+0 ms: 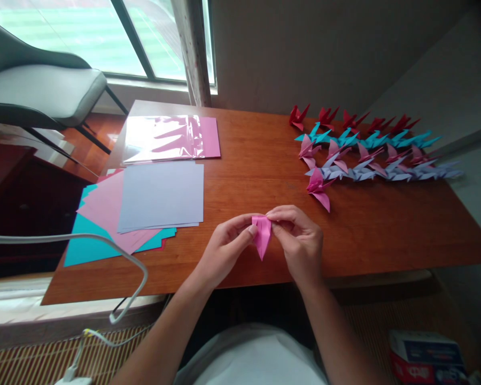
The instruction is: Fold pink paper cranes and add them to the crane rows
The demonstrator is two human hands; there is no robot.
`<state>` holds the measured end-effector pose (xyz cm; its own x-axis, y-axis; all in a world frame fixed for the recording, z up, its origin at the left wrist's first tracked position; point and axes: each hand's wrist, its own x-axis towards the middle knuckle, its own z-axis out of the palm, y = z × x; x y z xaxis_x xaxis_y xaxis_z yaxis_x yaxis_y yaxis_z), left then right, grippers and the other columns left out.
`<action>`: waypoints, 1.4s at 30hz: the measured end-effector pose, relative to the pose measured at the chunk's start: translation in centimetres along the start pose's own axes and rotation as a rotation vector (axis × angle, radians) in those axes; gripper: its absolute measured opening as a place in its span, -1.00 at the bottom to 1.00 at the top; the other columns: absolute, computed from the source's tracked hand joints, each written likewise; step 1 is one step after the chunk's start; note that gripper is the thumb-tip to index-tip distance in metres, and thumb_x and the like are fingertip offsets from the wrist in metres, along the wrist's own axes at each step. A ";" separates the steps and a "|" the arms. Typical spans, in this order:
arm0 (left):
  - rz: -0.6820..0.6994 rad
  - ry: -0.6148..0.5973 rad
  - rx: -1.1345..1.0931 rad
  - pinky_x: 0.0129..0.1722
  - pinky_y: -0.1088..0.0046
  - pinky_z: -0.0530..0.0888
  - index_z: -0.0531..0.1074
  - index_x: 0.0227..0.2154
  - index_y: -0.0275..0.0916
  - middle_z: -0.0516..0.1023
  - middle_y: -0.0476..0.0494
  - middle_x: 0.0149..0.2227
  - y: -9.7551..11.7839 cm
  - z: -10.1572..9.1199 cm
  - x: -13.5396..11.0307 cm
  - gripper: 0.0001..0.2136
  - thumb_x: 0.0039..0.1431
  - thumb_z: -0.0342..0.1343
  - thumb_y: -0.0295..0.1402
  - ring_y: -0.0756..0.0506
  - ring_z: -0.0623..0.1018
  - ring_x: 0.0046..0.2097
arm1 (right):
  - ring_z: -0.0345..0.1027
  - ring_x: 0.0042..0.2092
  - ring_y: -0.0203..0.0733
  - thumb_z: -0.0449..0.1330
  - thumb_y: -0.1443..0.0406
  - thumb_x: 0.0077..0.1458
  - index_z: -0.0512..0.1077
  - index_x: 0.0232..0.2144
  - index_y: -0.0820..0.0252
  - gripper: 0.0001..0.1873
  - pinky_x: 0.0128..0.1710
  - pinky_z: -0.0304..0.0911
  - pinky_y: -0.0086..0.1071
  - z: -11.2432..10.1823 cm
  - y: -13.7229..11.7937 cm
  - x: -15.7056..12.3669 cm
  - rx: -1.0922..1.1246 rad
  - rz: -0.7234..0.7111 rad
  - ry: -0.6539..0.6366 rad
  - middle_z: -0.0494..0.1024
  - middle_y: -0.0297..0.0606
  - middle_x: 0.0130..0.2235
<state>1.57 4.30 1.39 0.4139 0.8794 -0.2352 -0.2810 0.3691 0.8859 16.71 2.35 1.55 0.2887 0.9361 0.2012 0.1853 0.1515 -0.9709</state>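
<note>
A small folded piece of pink origami paper (262, 240) is held over the front edge of the wooden table, its pointed end downward. My left hand (228, 240) pinches its left side, thumb on the face and fingers behind. At its upper right corner, the thumb and fingertips of my right hand (299, 235) are closed on the paper. Beyond my right hand stands a finished bright pink paper crane (319, 190). Behind it, rows of lilac cranes (363, 171), dusty pink cranes (332, 152), turquoise cranes (347, 137) and red cranes (326, 117) stretch to the right.
Lilac paper sheets (162, 195) lie on fanned pink sheets (108, 206) and turquoise sheets (90, 240) at the left. A clear plastic packet (164, 139) with pink paper is behind them. A white cable (132, 256) crosses the table's left front corner. A chair (44, 91) stands by the window.
</note>
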 end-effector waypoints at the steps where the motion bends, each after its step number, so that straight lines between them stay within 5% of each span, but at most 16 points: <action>1: 0.003 0.003 0.004 -0.09 0.42 0.49 0.60 -0.06 -0.29 0.67 -0.22 -0.12 0.0 0.0 0.0 -0.69 0.20 0.28 -0.23 -0.19 0.60 -0.07 | 0.47 -0.17 -0.13 0.27 0.36 0.10 0.54 -0.43 0.09 -0.91 -0.18 0.39 -0.28 0.0 0.0 0.0 0.005 0.002 -0.005 0.56 -0.27 -0.27; 10: 0.031 0.046 0.036 -0.11 0.41 0.50 0.61 -0.09 -0.29 0.68 -0.23 -0.12 -0.1 0.3 0.0 -0.69 0.19 0.29 -0.21 -0.18 0.61 -0.08 | 0.49 -0.15 -0.13 0.27 0.18 0.19 0.54 -0.21 0.09 -0.83 -0.17 0.40 -0.29 0.0 0.3 -0.6 0.041 0.140 -0.010 0.60 -0.23 -0.17; 24: 0.084 0.028 0.078 -0.04 0.41 0.51 0.59 -0.03 -0.27 0.67 -0.22 -0.06 -0.5 0.0 0.1 -0.70 0.24 0.24 -0.24 -0.21 0.60 0.01 | 0.46 -0.31 -0.23 0.35 0.13 0.11 0.53 -0.34 0.13 -0.80 -0.33 0.39 -0.41 0.9 1.2 -0.7 0.171 0.257 0.028 0.57 -0.31 -0.34; 42: 0.116 0.082 0.128 -0.22 0.49 0.49 0.61 -0.19 -0.31 0.67 -0.17 -0.23 -0.7 0.0 0.1 -0.75 0.26 0.22 -0.21 -0.09 0.60 -0.21 | 0.42 -0.18 -0.20 0.31 0.23 0.17 0.54 -0.32 0.09 -0.92 -0.19 0.32 -0.35 0.9 0.7 -1.1 0.093 0.114 -0.004 0.52 -0.30 -0.23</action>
<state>1.83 4.08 0.76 0.3120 0.9372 -0.1557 -0.2082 0.2274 0.9513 15.66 1.76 0.51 0.2991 0.9501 0.0887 0.0640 0.0727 -0.9953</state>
